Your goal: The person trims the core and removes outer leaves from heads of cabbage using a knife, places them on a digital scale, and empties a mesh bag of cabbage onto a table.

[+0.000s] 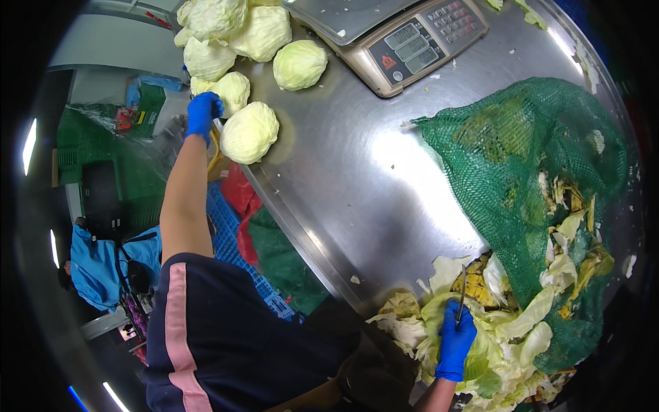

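My left hand [204, 113], in a blue glove, reaches to the table's left edge beside a small pale cabbage [232, 92]; its fingers are curled, and whether they grip anything is hidden. A larger trimmed cabbage [249, 133] sits just to its right on the steel. My right hand [457, 335], also gloved in blue, is closed round a knife [462, 293] whose narrow blade points away from me. Beneath and around that hand lies a heap of loose cabbage leaves [507, 355], some yellowed and spotted.
Several cabbages [260, 33] are piled at the upper left, one [300, 65] beside a digital scale [412, 46]. A green mesh bag [494, 170] holding leaf scraps covers the right of the steel table [329, 216]. A blue plastic crate [226, 232] stands below the left edge. Further left is a person in blue [98, 268].
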### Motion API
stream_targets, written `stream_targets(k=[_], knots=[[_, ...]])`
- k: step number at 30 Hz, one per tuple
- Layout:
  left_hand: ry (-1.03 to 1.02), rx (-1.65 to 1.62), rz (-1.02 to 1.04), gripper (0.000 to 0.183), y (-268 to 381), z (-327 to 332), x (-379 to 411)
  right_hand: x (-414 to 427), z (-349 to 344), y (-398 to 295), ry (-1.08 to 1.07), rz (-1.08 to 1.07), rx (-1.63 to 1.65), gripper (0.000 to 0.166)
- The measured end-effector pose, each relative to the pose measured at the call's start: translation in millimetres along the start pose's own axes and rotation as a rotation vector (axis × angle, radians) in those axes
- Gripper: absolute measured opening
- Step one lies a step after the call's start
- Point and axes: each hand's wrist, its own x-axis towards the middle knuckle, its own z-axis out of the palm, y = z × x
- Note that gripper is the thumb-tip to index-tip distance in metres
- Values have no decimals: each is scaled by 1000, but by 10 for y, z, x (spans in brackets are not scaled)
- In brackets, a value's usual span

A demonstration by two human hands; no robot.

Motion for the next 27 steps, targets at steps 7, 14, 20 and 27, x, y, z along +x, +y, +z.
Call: stream_targets(k=[7, 14, 20, 27], knots=[[-25, -59, 242, 26, 196, 189, -252, 72, 8, 196, 25, -60, -67, 24], [288, 1476, 263, 32, 479, 994, -494, 55, 29, 95, 26, 21, 20, 23], [281, 1484, 607, 23, 91, 764, 23, 83, 23, 211, 55, -46, -50, 21], [103, 1585, 661, 29, -114, 570, 388, 116, 81, 96, 152, -285, -147, 17]])
